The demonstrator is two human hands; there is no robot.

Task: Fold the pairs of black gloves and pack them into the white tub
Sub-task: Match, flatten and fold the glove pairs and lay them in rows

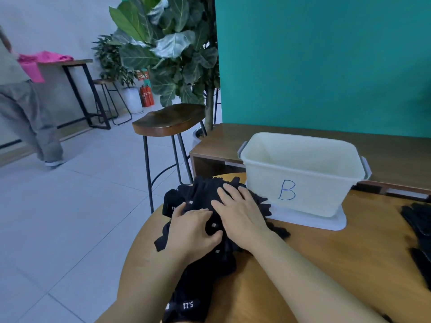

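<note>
Surface: round wooden table, warm orange-brown top. Pile of black gloves sits on its left side, spilling over the table edge, and trails down toward the camera, where one glove shows white "5.11" print. Left hand is on the pile with fingers curled and thumb bent in toward them, a fold of glove fabric caught between. Right hand lies just beside it, touching it, palm down with fingers straight and spread, pressing flat on the top of the pile and gripping nothing. White tub stands upright just right of the pile, touching its far edge, blue "B" on the near wall, grey clips at both ends. The part of its inside that shows holds nothing. It stands on a white lid. Second heap of black gloves is at the table's right edge, well apart from the hands. Room: low wooden bench behind the table against a teal wall. Wood-seat stool on black metal legs stands left of it, with a big-leaf plant behind. Pale tiled floor. Far left: a person in grey trousers at a tall table with pink cloth on it. Red fire extinguishers stand by the far wall.
</note>
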